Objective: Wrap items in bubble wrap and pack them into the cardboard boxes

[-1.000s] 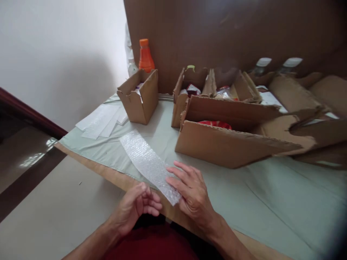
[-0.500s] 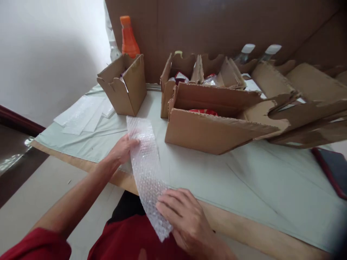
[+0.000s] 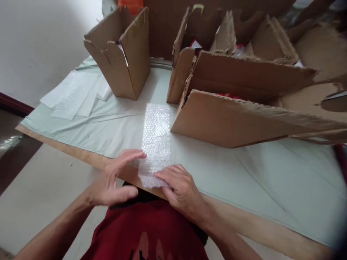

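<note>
A strip of bubble wrap (image 3: 156, 137) lies lengthwise on the pale green cloth, its near end at the table's front edge. My right hand (image 3: 180, 186) pinches the near right corner between thumb and fingers. At the strip's left side my left hand (image 3: 119, 177) is spread, thumb apart from the fingers and nothing in its grasp; its fingertips reach the strip's left edge, though whether they touch it I cannot tell.
More bubble wrap pieces (image 3: 76, 92) lie at the left. A cardboard bin (image 3: 135, 54) stands behind them, and a long cardboard bin (image 3: 230, 121) stands right of the strip. Further bins and an orange bottle (image 3: 131, 5) are at the back.
The strip has come down flat on the cloth. My left hand has let go of its far end and moved nearer to me, opening. The view has tilted down and closer.
</note>
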`<state>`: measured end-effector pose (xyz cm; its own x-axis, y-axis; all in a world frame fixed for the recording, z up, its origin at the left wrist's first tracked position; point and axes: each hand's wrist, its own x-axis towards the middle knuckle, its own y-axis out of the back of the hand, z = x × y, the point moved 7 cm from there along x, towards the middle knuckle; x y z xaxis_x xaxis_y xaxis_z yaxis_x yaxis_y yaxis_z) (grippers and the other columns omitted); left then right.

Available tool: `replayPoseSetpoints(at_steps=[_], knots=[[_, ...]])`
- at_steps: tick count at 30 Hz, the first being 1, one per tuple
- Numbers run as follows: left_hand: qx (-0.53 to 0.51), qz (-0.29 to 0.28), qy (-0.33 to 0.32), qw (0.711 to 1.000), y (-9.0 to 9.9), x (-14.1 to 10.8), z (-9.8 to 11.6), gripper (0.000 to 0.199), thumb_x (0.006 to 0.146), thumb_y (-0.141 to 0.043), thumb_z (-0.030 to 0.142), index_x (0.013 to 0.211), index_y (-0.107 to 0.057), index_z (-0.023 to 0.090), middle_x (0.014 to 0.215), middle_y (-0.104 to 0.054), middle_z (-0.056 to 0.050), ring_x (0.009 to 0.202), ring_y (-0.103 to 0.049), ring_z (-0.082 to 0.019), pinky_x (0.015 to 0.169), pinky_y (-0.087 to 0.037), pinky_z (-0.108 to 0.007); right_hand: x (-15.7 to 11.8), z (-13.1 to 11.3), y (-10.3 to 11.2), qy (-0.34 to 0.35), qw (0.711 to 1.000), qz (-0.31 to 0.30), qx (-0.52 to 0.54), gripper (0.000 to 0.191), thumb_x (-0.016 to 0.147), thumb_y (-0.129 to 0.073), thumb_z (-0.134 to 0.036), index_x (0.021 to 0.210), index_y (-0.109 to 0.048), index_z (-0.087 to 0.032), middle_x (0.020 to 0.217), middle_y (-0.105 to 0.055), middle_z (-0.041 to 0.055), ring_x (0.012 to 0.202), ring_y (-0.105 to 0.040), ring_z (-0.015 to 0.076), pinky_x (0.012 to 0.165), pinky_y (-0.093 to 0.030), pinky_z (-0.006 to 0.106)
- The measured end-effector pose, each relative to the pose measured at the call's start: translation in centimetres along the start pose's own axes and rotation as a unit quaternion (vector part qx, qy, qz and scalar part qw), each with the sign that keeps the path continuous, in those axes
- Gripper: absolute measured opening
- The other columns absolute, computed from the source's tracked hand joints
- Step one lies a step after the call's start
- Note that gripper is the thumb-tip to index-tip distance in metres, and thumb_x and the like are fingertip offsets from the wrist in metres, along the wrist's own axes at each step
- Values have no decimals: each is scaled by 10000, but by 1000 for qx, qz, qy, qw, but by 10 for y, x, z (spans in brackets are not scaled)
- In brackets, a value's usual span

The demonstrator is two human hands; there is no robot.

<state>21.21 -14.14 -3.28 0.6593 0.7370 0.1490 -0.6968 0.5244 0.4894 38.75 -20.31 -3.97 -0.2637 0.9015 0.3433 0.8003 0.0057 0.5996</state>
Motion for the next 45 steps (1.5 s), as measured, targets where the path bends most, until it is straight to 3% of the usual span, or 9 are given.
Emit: replayPoseSetpoints(at_steps=[5, 10, 17, 21, 26, 30, 37, 41, 45], knots=[[91, 121, 3, 988, -19, -15, 5, 385, 950, -625, 152, 1321, -617, 256, 1007, -752, -33, 909, -697, -171, 826, -568, -299, 24, 6, -3, -38, 998, -43, 22, 258, 927, -611, -132, 1159, -696, -205, 1045, -789, 37, 912, -703, 204, 874, -512, 377], [157, 165, 63, 972, -20, -6, -18, 448, 946, -656, 213, 1384, -564, 191, 1127, -737, -76, 829, -671, -155, 789, -569, -291, 13, 32, 12, -171, 985, -10, -7, 339, 922, -658, -165, 1256, -668, -223, 965, -760, 19, 883, -693, 196, 854, -545, 349], [256, 160, 68, 951, -22, 1, -24, 590, 957, -645, 257, 1502, -442, 156, 846, -641, -15, 709, -601, -167, 713, -549, -310, 13, 32, 11, -61, 985, 77, -138, 290, 988, -639, -212, 1274, -618, -176, 872, -744, 27, 813, -672, 209, 808, -508, 370], [308, 164, 74, 934, -24, 0, -24, 596, 958, -644, 273, 1502, -430, 154, 852, -630, -28, 745, -605, -203, 733, -561, -362, 2, 14, 18, -4, 975, 89, -202, 266, 992, -648, -235, 1246, -616, -164, 1081, -745, 114, 968, -681, 244, 836, -495, 389], [289, 178, 70, 938, -19, -4, -15, 607, 958, -647, 264, 1512, -412, 180, 1134, -629, -122, 967, -654, -246, 848, -590, -416, 0, 1, -9, 68, 976, -44, -203, 232, 981, -607, -173, 1203, -677, -162, 1365, -676, 151, 1271, -599, 305, 973, -474, 467], [248, 127, -14, 960, -16, -13, 1, 571, 926, -702, 247, 1453, -489, 200, 1422, -555, -186, 1323, -539, -332, 1066, -508, -514, 8, 5, -9, 53, 989, -15, -139, 218, 987, -560, -93, 1122, -715, -164, 1169, -770, 92, 1096, -691, 234, 927, -492, 422], [193, 111, -9, 975, -12, -13, -6, 305, 977, -572, 126, 1270, -619, 200, 904, -722, -39, 828, -660, -184, 765, -558, -333, 10, 22, 4, -73, 996, 8, -48, 224, 1023, -540, -187, 1173, -702, -227, 1077, -780, 60, 957, -723, 205, 856, -552, 377], [199, 124, 49, 971, -12, -1, -18, 264, 982, -565, 195, 1231, -650, 175, 773, -649, -3, 712, -628, -161, 671, -536, -290, 6, 12, 18, -26, 981, 88, -168, 202, 1001, -596, -205, 1184, -680, -202, 1166, -734, 114, 1027, -691, 242, 871, -524, 403], [203, 129, 57, 969, -14, 4, -19, 287, 985, -552, 185, 1261, -629, 160, 836, -653, -22, 732, -623, -161, 707, -550, -307, 7, 4, -2, 42, 978, -11, -205, 196, 990, -605, -188, 1173, -678, -183, 1192, -738, 110, 1102, -658, 262, 920, -476, 422]])
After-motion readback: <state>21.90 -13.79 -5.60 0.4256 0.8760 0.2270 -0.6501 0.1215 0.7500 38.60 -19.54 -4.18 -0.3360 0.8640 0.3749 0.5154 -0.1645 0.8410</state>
